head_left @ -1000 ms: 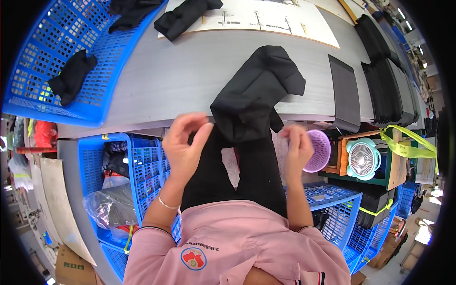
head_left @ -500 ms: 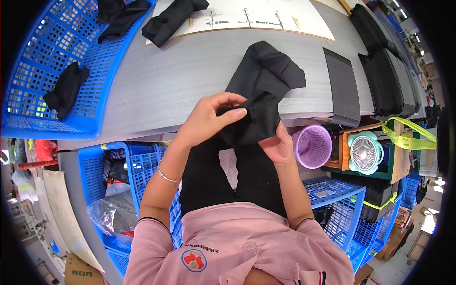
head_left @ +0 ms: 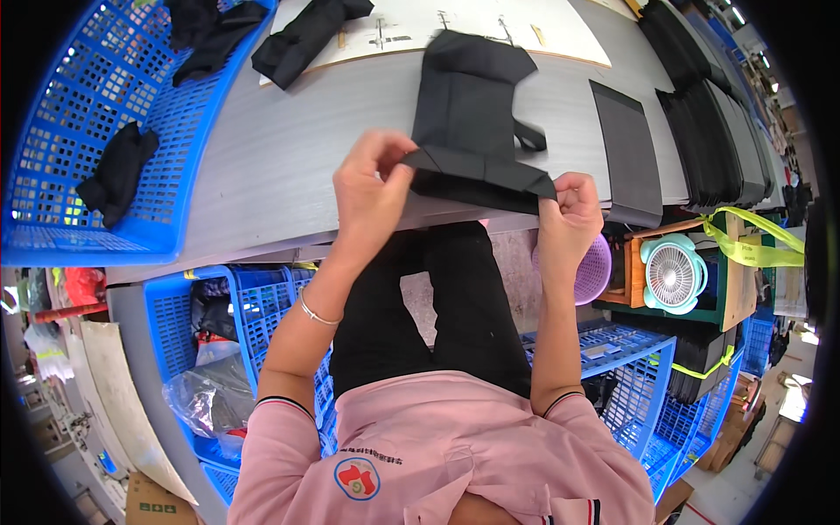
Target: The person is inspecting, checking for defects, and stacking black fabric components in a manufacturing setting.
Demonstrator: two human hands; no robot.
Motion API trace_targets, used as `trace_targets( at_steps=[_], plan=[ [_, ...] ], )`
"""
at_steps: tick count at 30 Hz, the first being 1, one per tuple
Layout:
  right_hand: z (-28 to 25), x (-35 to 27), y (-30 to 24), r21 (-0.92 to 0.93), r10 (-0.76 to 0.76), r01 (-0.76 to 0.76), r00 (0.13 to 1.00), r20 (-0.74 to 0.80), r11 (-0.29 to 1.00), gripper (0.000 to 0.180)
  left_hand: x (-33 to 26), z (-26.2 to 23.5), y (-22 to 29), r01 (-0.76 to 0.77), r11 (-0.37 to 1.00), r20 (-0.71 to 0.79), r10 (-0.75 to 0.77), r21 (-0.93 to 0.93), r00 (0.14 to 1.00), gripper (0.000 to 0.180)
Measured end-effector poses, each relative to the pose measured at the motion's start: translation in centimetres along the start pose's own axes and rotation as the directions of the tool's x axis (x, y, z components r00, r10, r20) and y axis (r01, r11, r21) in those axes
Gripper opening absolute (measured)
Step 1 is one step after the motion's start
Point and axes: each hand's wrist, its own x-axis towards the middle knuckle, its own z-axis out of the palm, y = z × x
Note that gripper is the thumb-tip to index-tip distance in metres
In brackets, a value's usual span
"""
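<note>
A black fabric piece, like a sewn sleeve or pouch, is stretched out over the near edge of the grey table. Its near edge forms a folded band held between both hands. My left hand pinches the band's left end between thumb and fingers. At the other end, my right hand pinches the band's right corner. A small dark strap loop sticks out from the right side of the fabric. The far part of the piece reaches toward the white board and looks slightly blurred.
A blue basket with black fabric pieces stands at left. Another black piece lies partly on the white marked board. At right are a flat dark panel and stacked black panels. Below sit a purple bin and a small fan.
The bunched fabric has been spread flat and moved farther onto the table. My right hand has come up from beneath it to the right corner; my left hand has shifted slightly left.
</note>
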Motion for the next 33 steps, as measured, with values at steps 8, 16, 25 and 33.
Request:
trace_targets(
  at_steps=[8, 16, 25, 33],
  plan=[
    [4.5, -2.7, 1.3, -0.256, 0.108, -0.053, 0.973, 0.206, 0.965, 0.050, -0.7, 3.5, -0.5, 0.208, 0.959, -0.034, -0.219, -0.192, 0.975, 0.026],
    [-1.8, 4.1, 1.9, -0.103, 0.127, -0.103, 0.956, 0.264, 0.989, 0.050, 1.8, -1.2, -0.9, 0.066, 0.991, -0.146, -0.048, 0.119, 0.988, 0.031],
    [-12.4, 11.0, 5.9, -0.957, -0.505, 0.167, 0.863, 0.026, 0.237, 0.038, -0.9, 0.8, 1.4, -0.056, 0.987, -0.123, 0.038, -0.148, 0.992, 0.049],
    [-14.9, 13.4, 6.8, -0.968, -0.327, 0.160, 0.941, 0.089, 0.195, 0.025, -6.0, 2.5, 1.9, 0.122, 0.915, 0.008, -0.129, -0.384, 0.992, 0.031]
  ],
)
